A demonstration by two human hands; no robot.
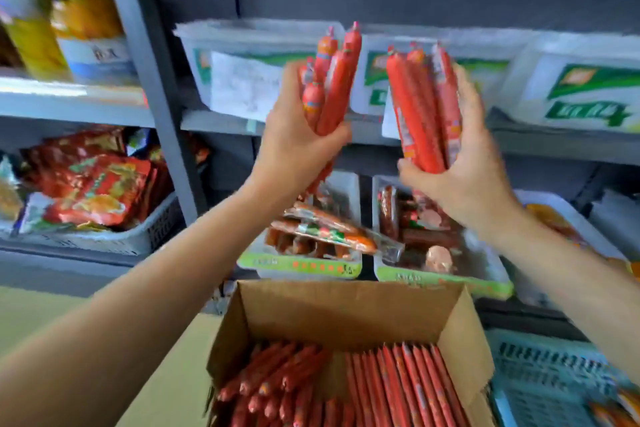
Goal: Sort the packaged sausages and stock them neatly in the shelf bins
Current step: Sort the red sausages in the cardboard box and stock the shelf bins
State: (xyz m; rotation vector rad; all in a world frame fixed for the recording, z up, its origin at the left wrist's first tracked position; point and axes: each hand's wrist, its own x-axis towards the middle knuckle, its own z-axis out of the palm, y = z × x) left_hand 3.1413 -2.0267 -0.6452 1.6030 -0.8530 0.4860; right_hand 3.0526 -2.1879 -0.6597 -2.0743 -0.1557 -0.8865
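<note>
Two bundles of sausages are up before the upper bins (256, 42), my left hand (298, 135) grasping one (329, 80), my right hand (464, 163) the other (422, 107); I should lay each flat, ends aligned, in its matching bin.

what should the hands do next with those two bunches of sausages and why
Probably lift both over the rims into the upper white bins: the left hand and right hand each grip a sausage bunch raised upright just before them.
</note>
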